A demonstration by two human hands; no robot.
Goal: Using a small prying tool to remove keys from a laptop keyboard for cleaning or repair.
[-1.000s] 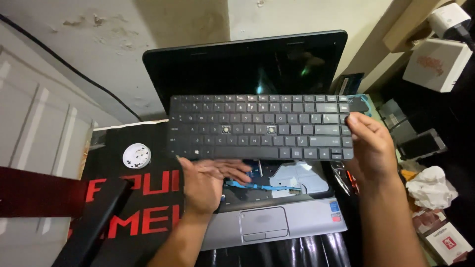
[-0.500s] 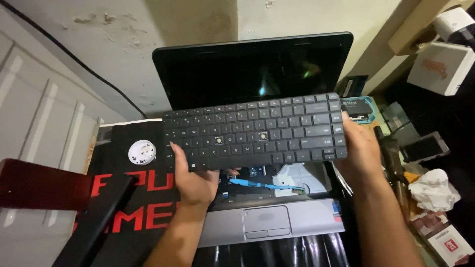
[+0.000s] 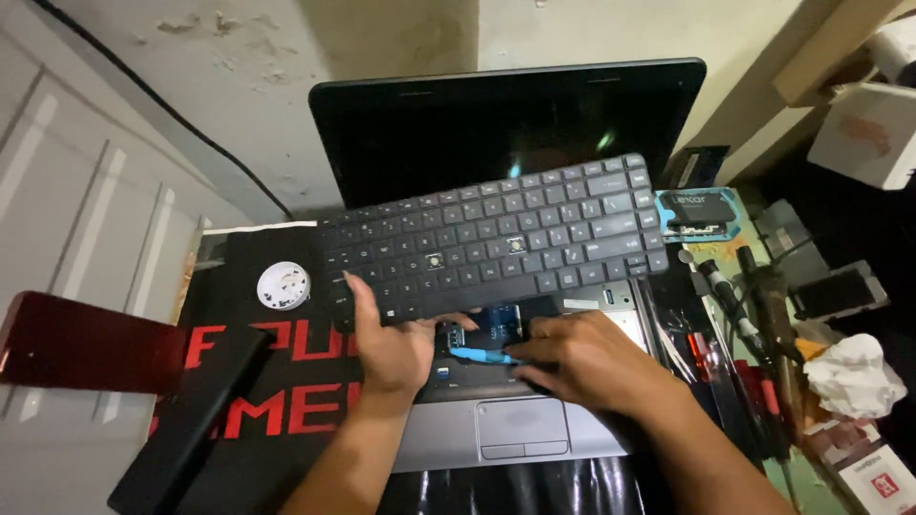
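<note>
An open laptop (image 3: 520, 434) with a dark screen (image 3: 496, 124) lies on a black mat. Its black keyboard (image 3: 496, 238) is lifted off the base and tilted, right end higher. My left hand (image 3: 386, 343) holds the keyboard's lower left edge, thumb on the keys. My right hand (image 3: 582, 358) is low over the exposed base, fingertips at a blue ribbon cable (image 3: 477, 355) under the keyboard. Whether the fingers pinch the cable is unclear. Two keys on the keyboard are missing their caps.
A round white disc (image 3: 283, 285) lies on the black mat with red letters (image 3: 286, 381). A dark red flat piece (image 3: 86, 343) and a black bar (image 3: 186, 424) sit left. Screwdrivers (image 3: 735, 305), a phone (image 3: 840, 291), crumpled tissue (image 3: 863, 377) and boxes crowd the right side.
My right hand has left the keyboard's right edge and dropped to the blue cable under it. The left hand alone now holds the keyboard, which has tilted up on the right.
</note>
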